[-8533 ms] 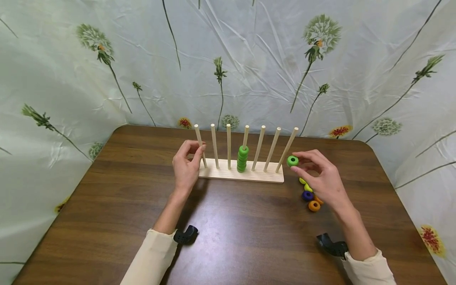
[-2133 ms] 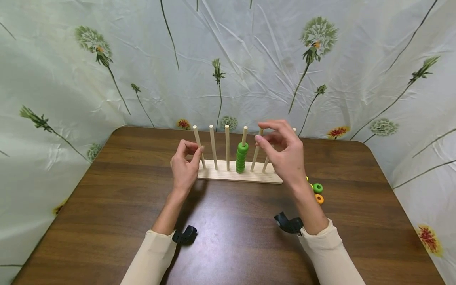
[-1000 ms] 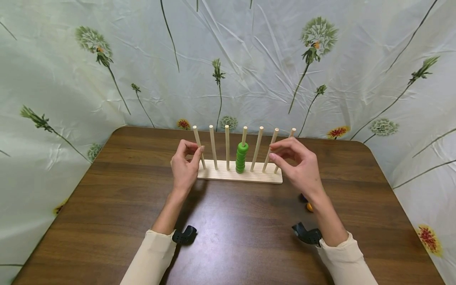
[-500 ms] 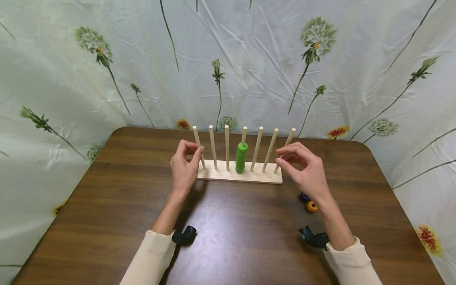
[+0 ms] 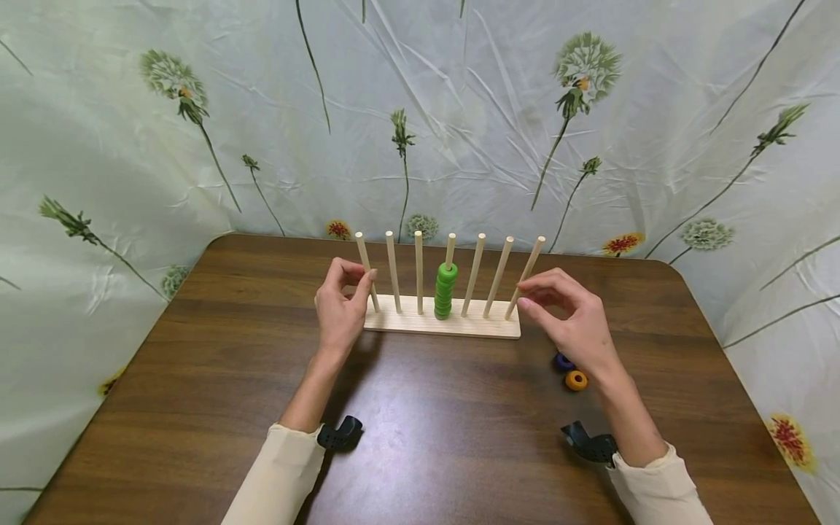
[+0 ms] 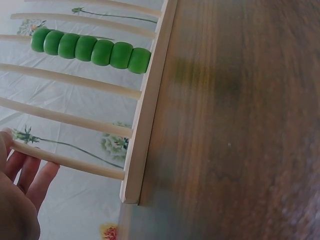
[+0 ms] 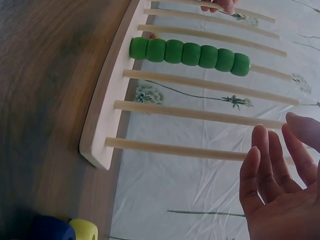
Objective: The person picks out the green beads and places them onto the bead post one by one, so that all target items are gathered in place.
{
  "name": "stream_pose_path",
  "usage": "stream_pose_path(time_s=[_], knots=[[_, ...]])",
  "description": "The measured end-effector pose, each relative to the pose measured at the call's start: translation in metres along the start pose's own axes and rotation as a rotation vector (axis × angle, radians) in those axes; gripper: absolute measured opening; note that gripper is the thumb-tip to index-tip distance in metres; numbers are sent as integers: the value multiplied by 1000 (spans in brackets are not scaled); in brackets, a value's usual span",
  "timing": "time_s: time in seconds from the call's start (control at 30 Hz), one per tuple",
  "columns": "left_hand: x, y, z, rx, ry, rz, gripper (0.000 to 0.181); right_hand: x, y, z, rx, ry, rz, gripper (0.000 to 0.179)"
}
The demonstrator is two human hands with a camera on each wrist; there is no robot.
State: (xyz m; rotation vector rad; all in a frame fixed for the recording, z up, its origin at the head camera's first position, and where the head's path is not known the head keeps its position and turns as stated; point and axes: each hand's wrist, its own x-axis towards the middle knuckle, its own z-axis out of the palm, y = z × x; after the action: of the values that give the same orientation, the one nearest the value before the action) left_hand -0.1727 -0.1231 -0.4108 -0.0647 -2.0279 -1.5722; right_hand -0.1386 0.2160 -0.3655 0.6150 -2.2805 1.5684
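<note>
A pale wooden rack [image 5: 420, 324] with several upright pegs stands on the table. Its middle peg carries a stack of green beads [image 5: 443, 295], seen as a row in both wrist views. My left hand [image 5: 341, 302] pinches the leftmost peg [image 6: 85, 166] between thumb and fingers. My right hand [image 5: 574, 317] hovers by the rightmost peg [image 7: 175, 149], its fingers loosely bent and nothing between them. Below that hand lie a purple-blue bead [image 5: 563, 362] and an orange bead [image 5: 576, 380]. A yellow bead [image 7: 85, 230] shows at the bottom of the right wrist view. The hand hides other loose beads.
The rack stands on a brown wooden table [image 5: 420, 452]. Just behind the table's far edge hangs a pale flowered cloth [image 5: 420, 109]. Black wrist mounts [image 5: 340, 434] stick out inward from both sleeves.
Earlier my right hand held a green bead; the stack on the middle peg is now taller. That hand has since drawn back right from the pegs. The left hand has stayed put.
</note>
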Motion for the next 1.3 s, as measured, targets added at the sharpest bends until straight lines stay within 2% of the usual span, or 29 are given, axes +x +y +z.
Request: stream_pose_path(time_s=[0.57,1.3], knots=[[1,1,1,10,-3,6,20,-8,8,-13,-101,-45,34,23],[1,-2,-1,19,-9,-4,20,-22,16,-28,-139,-76,118,25]])
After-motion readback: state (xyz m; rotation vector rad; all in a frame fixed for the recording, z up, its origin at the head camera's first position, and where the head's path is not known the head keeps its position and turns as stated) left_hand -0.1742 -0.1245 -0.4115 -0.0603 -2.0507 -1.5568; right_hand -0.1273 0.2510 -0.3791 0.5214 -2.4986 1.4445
